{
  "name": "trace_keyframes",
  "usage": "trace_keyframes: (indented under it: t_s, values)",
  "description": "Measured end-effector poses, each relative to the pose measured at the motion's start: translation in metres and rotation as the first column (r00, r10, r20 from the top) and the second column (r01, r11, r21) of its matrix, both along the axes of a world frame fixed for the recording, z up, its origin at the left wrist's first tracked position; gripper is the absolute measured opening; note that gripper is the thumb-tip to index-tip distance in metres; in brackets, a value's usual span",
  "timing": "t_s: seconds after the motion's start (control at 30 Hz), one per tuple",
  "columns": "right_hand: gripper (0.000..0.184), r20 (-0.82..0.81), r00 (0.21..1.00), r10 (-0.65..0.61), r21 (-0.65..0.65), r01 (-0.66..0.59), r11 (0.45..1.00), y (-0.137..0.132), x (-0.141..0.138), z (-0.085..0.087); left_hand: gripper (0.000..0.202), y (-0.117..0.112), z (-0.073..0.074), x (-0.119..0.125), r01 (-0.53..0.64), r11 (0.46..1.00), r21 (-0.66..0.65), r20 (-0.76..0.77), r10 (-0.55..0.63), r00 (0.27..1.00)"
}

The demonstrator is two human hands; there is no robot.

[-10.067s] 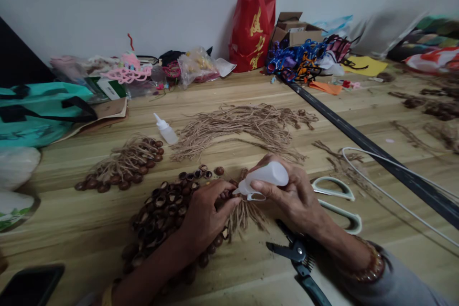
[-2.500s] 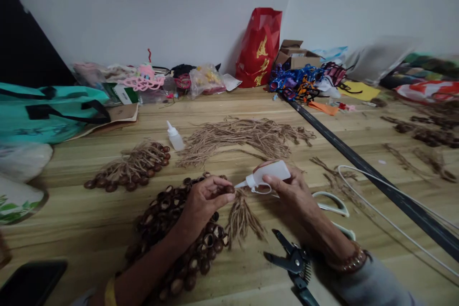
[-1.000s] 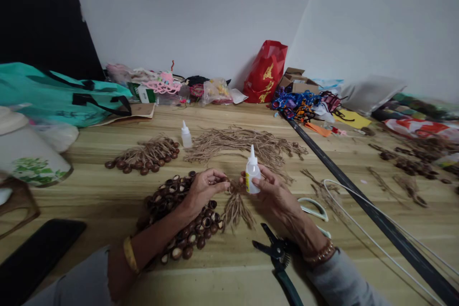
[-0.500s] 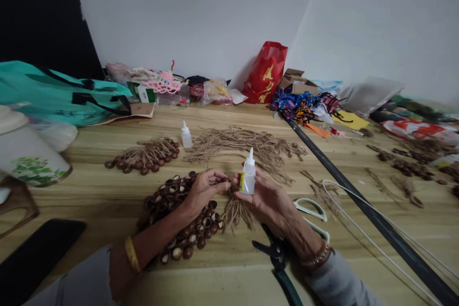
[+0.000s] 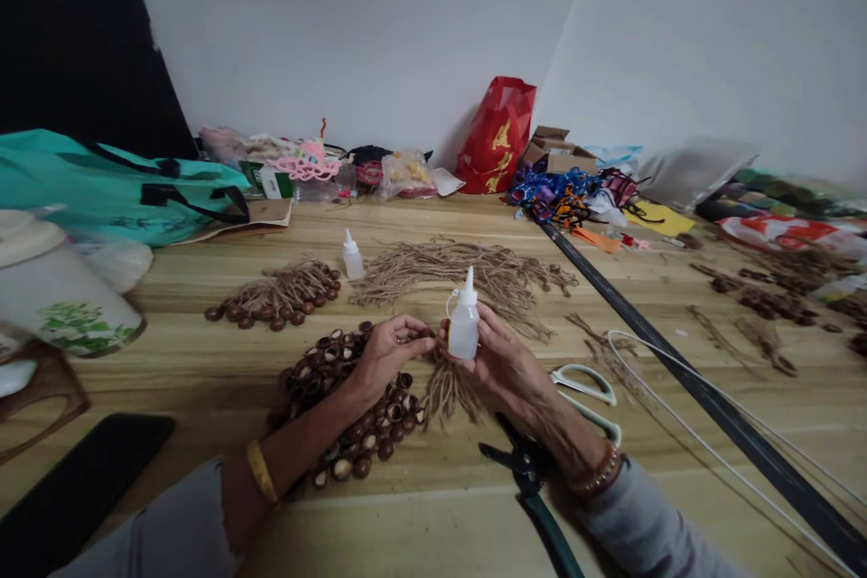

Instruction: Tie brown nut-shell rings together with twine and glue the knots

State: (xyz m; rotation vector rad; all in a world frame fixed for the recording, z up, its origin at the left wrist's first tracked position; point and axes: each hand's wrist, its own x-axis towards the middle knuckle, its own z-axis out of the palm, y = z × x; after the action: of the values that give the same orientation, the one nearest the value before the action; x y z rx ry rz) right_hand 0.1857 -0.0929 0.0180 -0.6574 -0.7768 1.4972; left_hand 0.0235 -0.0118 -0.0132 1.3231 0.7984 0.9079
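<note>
My right hand (image 5: 511, 366) is closed around a small clear glue bottle (image 5: 463, 330) with a white pointed nozzle, held upright. My left hand (image 5: 393, 357) is pinched just left of the bottle, its fingertips at the top of a bundle of brown twine (image 5: 448, 393). What sits between those fingertips is too small and dark to make out. Under my left forearm lies a pile of halved brown nut shells (image 5: 379, 424), partly covered by the arm. Pruning shears (image 5: 525, 470) and white-handled scissors (image 5: 589, 397) lie by my right wrist, the scissors partly hidden.
A second small bottle (image 5: 352, 257) stands beyond, between shells tied with twine (image 5: 284, 293) and loose twine strands (image 5: 467, 266). At left are a dark phone (image 5: 88, 488) and a white bin (image 5: 60, 289). A black strip (image 5: 677, 375) crosses the table at right.
The glue bottle has turned in my right hand, so its yellow label has mostly gone out of sight. My left hand keeps its pinch in nearly the same place.
</note>
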Motion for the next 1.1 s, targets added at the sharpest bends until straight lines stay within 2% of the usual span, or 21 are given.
trace_keyframes:
  t_s: [0.17,0.33,0.6,0.7,0.8,0.87,0.97,1.1]
  values:
    - [0.047,0.048,0.999,0.006,-0.012,-0.006,1.000,-0.004,-0.003,0.000,0.025,0.002,-0.003,0.000,0.003,1.000,-0.003,0.004,-0.003,1.000]
    - [0.048,0.073,0.997,0.027,-0.034,-0.025,0.999,-0.007,-0.007,0.000,0.024,-0.001,0.000,0.000,0.019,0.999,-0.045,0.048,-0.017,0.999]
    - [0.047,0.118,0.985,0.128,-0.027,-0.125,0.992,-0.017,-0.018,-0.005,0.025,-0.003,0.000,0.000,0.012,0.999,-0.038,0.083,-0.009,0.997]
    - [0.048,0.206,0.951,0.230,-0.018,-0.231,0.973,-0.025,-0.022,-0.004,0.023,-0.002,-0.002,-0.001,0.029,0.999,-0.033,0.096,-0.026,0.995]
    - [0.045,0.398,0.823,0.405,-0.063,-0.416,0.907,-0.034,-0.025,0.002,0.022,-0.002,-0.003,0.000,0.011,1.000,-0.011,0.089,-0.010,0.996]
    - [0.043,0.560,0.702,0.440,-0.062,-0.494,0.867,-0.039,-0.027,0.004,0.023,-0.002,-0.003,0.001,0.005,1.000,-0.027,0.083,-0.003,0.997]
    - [0.041,0.757,0.545,0.361,-0.019,-0.535,0.845,-0.043,-0.030,0.005,0.024,-0.002,-0.002,0.002,0.007,0.998,-0.070,0.095,0.000,0.996]
    - [0.044,0.900,0.353,0.256,-0.007,-0.574,0.819,-0.044,-0.030,0.006,0.026,-0.001,-0.003,0.002,0.009,0.996,-0.086,0.124,0.001,0.992]
